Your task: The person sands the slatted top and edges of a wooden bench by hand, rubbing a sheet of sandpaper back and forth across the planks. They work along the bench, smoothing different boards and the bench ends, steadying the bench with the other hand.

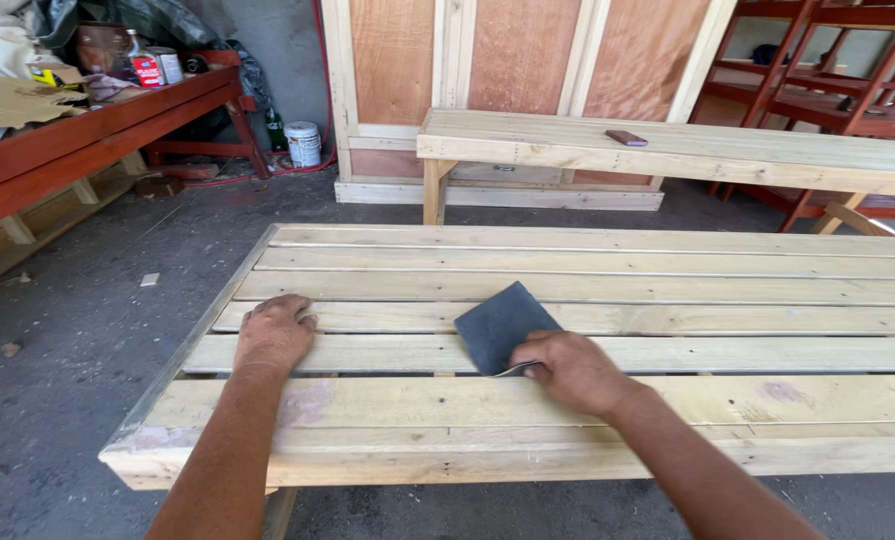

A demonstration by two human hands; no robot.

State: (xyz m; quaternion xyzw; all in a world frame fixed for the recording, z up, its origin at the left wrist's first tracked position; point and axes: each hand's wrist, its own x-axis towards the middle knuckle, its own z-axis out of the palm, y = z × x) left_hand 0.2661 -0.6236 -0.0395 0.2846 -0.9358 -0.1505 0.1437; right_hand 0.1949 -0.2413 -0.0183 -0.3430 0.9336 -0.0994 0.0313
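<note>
the right hand (572, 372) pinches the near corner of a dark grey sheet of sandpaper (500, 324), thumb and fingers closed on its curled edge, while the rest of the sheet lies flat across two slats of the pale slatted bench top (587, 265), over the gap between them. the left hand (275, 333) rests palm down on a neighbouring slat well to the left, fingers curled over its far edge, holding nothing, only bracing. judging from this, the step in hand is sanding the slats, and a corner pinch looks too weak for it: the sheet would work better under a flat palm or folded under the fingers, so pressure spreads evenly and the paper does not crumple or catch in the gaps. strokes are best run along the grain, lengthwise down each slat, not across. the pinkish filler patches (307, 403) on the front board near the left forearm probably need lighter, careful passes so they blend in. keeping the left hand planted steadies the body. behind, a second pale bench (687, 150) carries a small dark object (626, 138), and a red workbench (87, 130) with clutter stands at the left, above the grey concrete floor (77, 330).
</note>
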